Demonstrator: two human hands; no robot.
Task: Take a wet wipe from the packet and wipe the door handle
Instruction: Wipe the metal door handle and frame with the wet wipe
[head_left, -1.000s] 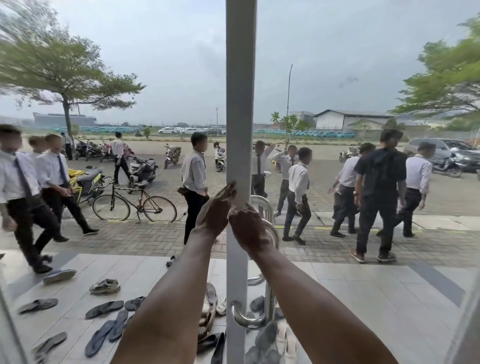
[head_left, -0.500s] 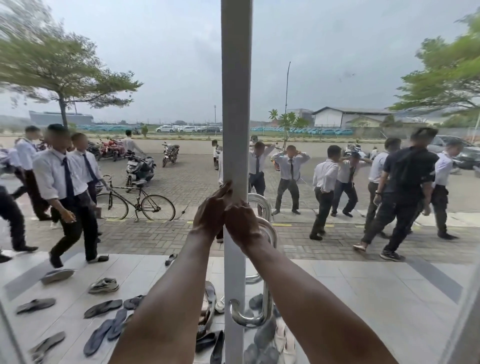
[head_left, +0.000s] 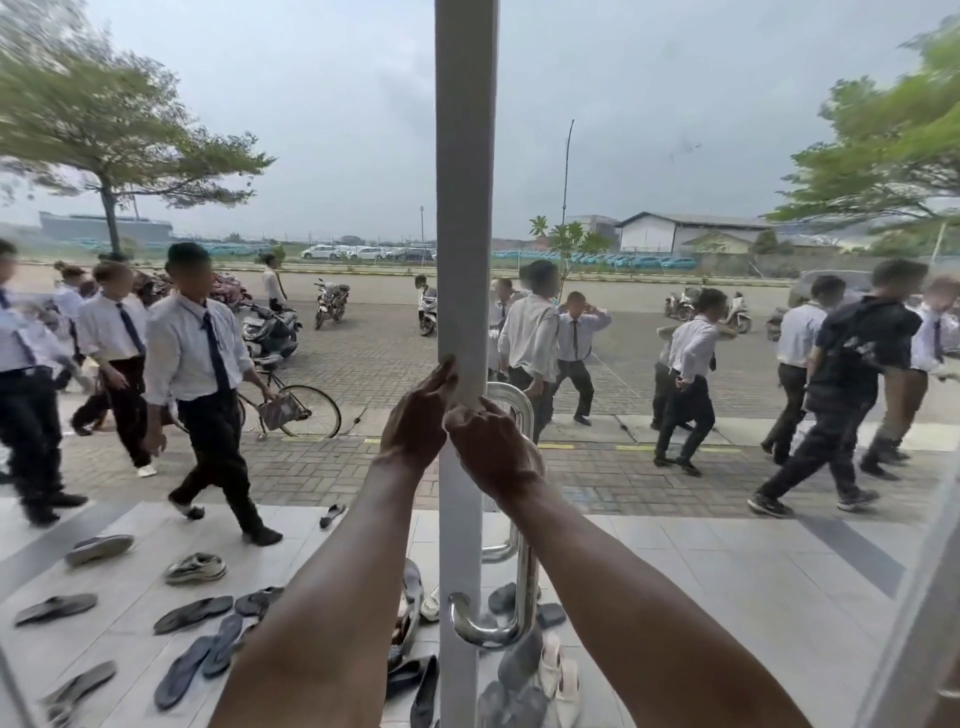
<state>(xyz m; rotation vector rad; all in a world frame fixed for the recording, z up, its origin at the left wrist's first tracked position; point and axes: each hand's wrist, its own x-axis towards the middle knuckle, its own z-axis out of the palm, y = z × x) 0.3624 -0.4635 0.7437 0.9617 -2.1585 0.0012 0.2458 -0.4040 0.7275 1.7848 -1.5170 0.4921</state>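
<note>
Overcast daylight from a grey sky (head_left: 311, 104): bright, diffuse, no hard shadows on the paving (head_left: 389, 353). Forearms (head_left: 337, 597) backlit and dark against it; small glare on the steel door handle (head_left: 519, 613). Wide-angle bending at the edges, trees (head_left: 104, 130) leaning and smeared, walking people (head_left: 192, 353) motion-blurred.

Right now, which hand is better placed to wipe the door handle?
Right, probably. The right hand is curled at the top bend of the door handle, on its side of the door frame; the left hand lies flat on the other side.
</note>
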